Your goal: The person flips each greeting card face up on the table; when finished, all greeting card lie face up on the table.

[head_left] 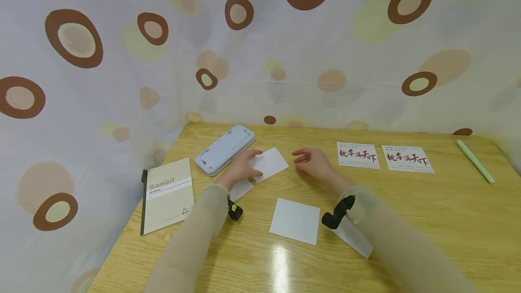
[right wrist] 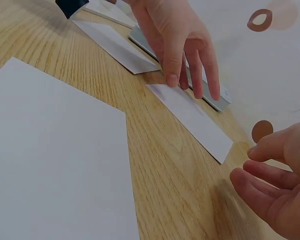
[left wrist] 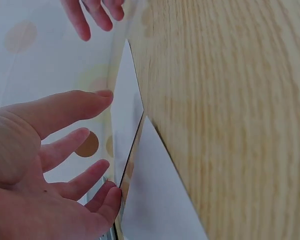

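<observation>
A blank white card [head_left: 270, 164] lies on the wooden table beside my left hand [head_left: 240, 168]. Thumb and fingers of that hand are spread apart at the card's left end, and in the left wrist view nothing is pinched between them. Partly hidden under the left wrist is a second white card [head_left: 242, 189]. My right hand [head_left: 314, 163] hovers just right of the first card, its fingers loosely bent and holding nothing. Closer to me lies another white card [head_left: 295, 221], and one more white card [head_left: 353, 238] is partly covered by the right forearm.
Behind the left hand sits a pale pencil case [head_left: 225, 149]. A notebook [head_left: 168, 196] lies at the left table edge. On the right are two cards with red characters [head_left: 358, 155] and a light green stick-like object [head_left: 475, 161]. A patterned curtain [head_left: 264, 49] hangs behind the table.
</observation>
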`<state>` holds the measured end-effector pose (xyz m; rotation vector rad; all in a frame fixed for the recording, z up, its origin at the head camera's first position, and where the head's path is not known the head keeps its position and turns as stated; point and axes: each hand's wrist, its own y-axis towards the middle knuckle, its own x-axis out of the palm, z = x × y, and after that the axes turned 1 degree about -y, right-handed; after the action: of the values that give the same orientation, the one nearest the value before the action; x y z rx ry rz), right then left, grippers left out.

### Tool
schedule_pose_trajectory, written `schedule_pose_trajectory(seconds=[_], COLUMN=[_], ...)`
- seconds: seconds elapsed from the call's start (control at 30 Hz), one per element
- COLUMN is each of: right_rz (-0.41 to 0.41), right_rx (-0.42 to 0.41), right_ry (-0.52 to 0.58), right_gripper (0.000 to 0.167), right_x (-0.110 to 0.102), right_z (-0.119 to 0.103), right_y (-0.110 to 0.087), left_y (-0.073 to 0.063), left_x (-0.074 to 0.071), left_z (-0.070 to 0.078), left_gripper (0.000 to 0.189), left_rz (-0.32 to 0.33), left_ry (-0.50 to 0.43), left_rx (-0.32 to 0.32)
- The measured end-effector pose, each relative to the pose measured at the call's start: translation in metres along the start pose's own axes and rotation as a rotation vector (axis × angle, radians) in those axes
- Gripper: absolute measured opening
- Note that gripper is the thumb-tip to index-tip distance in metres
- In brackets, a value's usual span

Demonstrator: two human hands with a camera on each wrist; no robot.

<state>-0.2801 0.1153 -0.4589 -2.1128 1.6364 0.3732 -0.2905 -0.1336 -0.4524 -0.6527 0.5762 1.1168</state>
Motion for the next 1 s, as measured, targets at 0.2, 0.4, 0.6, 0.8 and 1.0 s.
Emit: schedule_pose_trajectory(seconds=[0.2,0.4,0.6,0.8,1.0], right_rz=[0.011,0.003,-0.003,-0.026,-0.035], right_rx=[-0.007,0.002,-0.004,-0.025,-0.041], right_ry=[-0.003,-0.024,-0.087,-0.152,-0.204], right_gripper=[0.039,0.039,0.040,0.041,0.042], right_x=[0.002,0.005,0.009,0.011,0.017], right_z=[-0.003,-0.006,-0.009,-0.011,-0.014], right_y=[0.000,0.004,0.008,0.013,0.018], left_y=[0.000,0.004,0.003,0.004,0.001], left_x=[-0.001,0.001,0.002,0.001,0.001], left_z=[-0.002,-0.008,-0.010,-0.014,-0.015], left_gripper=[0.072,0.081,0.082,0.082,0.081], left_rz=[-0.025,-0.054,-0.067,-0.069,-0.066], left_ry=[0.029,0.116,0.156,0.188,0.197], left_rx=[0.008,0.038,0.051,0.057,0.044])
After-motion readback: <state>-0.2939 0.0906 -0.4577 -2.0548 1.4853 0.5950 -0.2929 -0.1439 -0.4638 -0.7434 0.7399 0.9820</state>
